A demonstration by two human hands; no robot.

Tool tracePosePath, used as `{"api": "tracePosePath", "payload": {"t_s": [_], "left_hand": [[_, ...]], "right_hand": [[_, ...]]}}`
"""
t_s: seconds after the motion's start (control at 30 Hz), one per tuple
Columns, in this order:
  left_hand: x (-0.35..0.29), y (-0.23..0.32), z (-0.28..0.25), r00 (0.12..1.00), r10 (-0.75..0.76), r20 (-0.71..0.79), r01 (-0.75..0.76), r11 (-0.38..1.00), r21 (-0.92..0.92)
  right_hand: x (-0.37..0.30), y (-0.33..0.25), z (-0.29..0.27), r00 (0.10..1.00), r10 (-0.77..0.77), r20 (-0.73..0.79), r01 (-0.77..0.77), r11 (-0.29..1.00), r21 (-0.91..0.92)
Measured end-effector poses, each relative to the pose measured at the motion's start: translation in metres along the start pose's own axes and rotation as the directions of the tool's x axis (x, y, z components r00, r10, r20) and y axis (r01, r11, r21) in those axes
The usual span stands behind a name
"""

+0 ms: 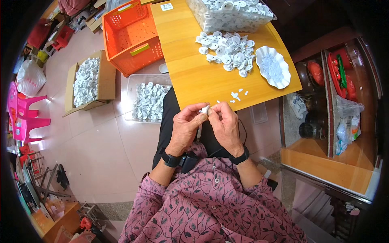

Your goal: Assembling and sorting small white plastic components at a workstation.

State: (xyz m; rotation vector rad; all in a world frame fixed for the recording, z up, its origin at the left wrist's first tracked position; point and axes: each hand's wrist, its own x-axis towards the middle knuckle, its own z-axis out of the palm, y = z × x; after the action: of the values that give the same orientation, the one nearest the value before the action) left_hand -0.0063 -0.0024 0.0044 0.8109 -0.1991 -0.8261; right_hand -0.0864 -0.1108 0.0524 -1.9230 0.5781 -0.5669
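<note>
Just off the near edge of the yellow wooden table (194, 87), a small white plastic part (205, 109) sits pinched in the fingertips of my left hand (184, 126). My right hand (224, 124) meets it there, thumb and fingers pressed together at the part's right side; whatever tiny piece they hold is hidden. A few little white pegs (235, 96) lie scattered on the table ahead of my hands. Beyond them is a loose heap of white round plastic parts (229, 50). To its right stands a white scalloped dish (285, 77) of small clear pieces (271, 68).
A clear bin (227, 26) full of white parts stands at the table's far end. On the floor to the left are an orange crate (139, 50), a filled cardboard box (106, 81), a clear tub (131, 97) and a pink stool (28, 113). An open cabinet (328, 156) is at right.
</note>
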Motion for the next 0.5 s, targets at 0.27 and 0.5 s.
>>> {"api": "tracePosePath", "payload": {"t_s": [0.27, 0.5], "left_hand": [[0.002, 0.002, -0.002, 1.000, -0.021, 0.012, 0.021, 0.999, -0.044], [0.001, 0.003, -0.003, 1.000, -0.023, 0.011, 0.024, 0.998, -0.062]], "right_hand": [[0.003, 0.004, -0.012, 0.967, 0.189, 0.170, -0.224, 0.950, 0.217], [0.002, 0.004, -0.011, 0.957, 0.217, 0.193, -0.268, 0.915, 0.302]]}}
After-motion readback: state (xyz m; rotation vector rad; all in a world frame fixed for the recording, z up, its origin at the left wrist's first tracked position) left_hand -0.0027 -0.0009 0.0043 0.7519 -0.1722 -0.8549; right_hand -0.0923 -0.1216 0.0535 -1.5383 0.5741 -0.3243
